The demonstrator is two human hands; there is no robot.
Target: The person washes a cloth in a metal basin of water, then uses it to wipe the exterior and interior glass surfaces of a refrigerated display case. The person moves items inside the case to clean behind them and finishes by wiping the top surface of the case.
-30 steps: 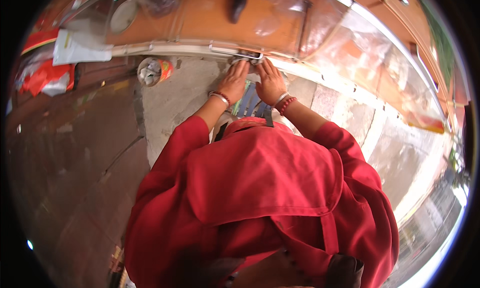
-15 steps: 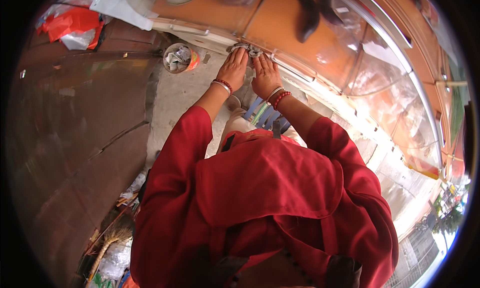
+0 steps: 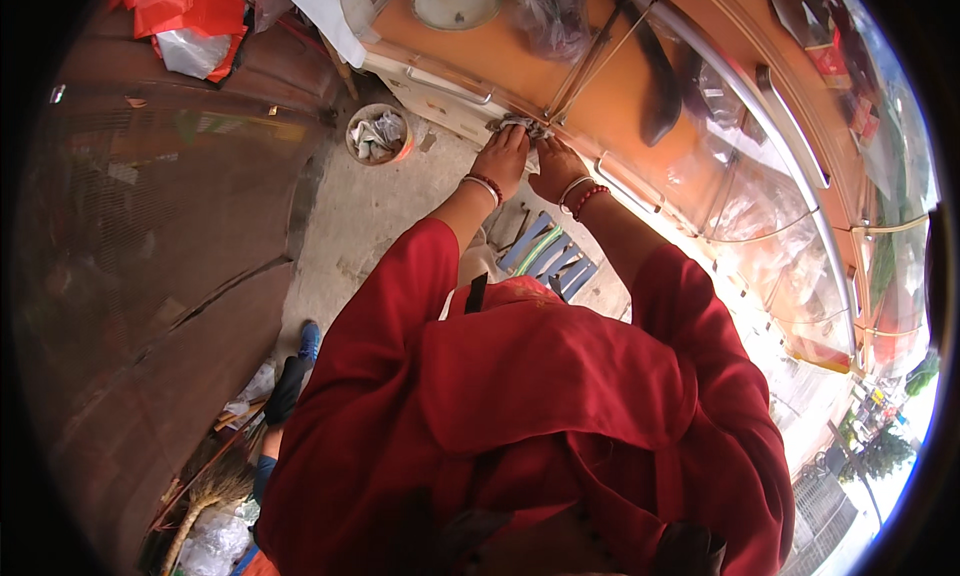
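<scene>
Here, both hands are pressing a crumpled grey cloth (image 3: pixel 520 126) against the front edge of an orange counter (image 3: pixel 500 46), up at about twelve o'clock from the person's red-sleeved arms. The left hand (image 3: pixel 503 159) is lying palm down with its fingers (image 3: pixel 512 136) stretched almost flat over the near side of the cloth, pinning it rather than gripping it. The right hand (image 3: pixel 556 169) is sitting just beside it at about three o'clock, fingers curling a little toward the cloth's edge; whether they are actually pinching the fabric I cannot tell, since the knuckles are covering the contact.

Judging by how things lie, the wiping is looking only partly done: the cloth is sitting on one short stretch of the pale metal rail (image 3: pixel 450 86), and the long sweep of counter running off toward four o'clock is showing no cloth on it at all. How clean any part is cannot be read from this height.

A small round bucket (image 3: pixel 377 134) with scraps in it is standing on the concrete at ten o'clock from the hands. The cloth itself is mostly hidden under the fingers, the lens is bending the counter hard, and the red garment is blocking everything below the forearms.
</scene>
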